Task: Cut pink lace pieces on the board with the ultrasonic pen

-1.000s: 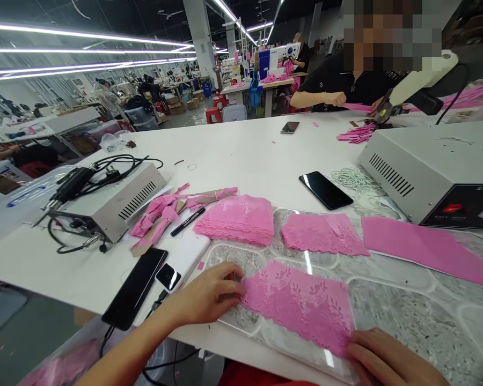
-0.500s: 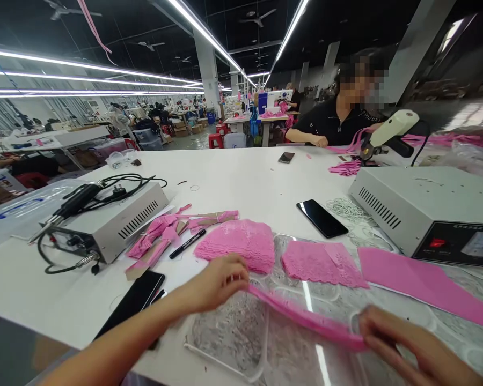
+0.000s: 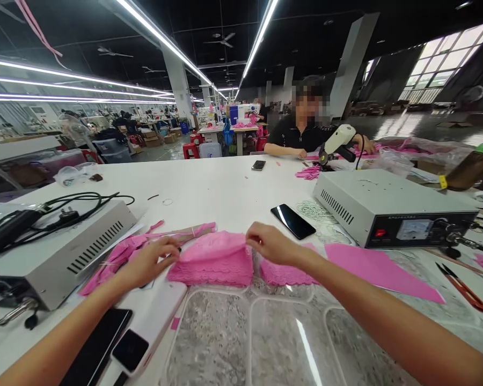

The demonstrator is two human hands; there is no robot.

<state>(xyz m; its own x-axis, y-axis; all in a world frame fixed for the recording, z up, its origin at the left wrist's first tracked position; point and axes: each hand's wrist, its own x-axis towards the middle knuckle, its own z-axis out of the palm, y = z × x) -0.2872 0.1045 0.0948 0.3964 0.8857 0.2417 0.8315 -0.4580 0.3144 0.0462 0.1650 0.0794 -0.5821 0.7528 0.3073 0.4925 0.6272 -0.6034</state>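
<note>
two lace stacks point(image 3: 211, 271) point(image 3: 285, 274), two vented boxes point(image 3: 84, 262) point(image 3: 392, 194), one pair of snips point(image 3: 466, 290)

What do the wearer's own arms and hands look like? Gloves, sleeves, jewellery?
No gloves on the left hand or right hand. Left forearm and right forearm show no sleeve as far as the picture's edge. No watch or bracelet on either wrist; no rings visible.

From afar I see the left forearm point(image 3: 78, 319) and right forearm point(image 3: 370, 300) bare, tapering toward a bare left grip point(image 3: 153, 261) and right grip point(image 3: 272, 244).
</note>
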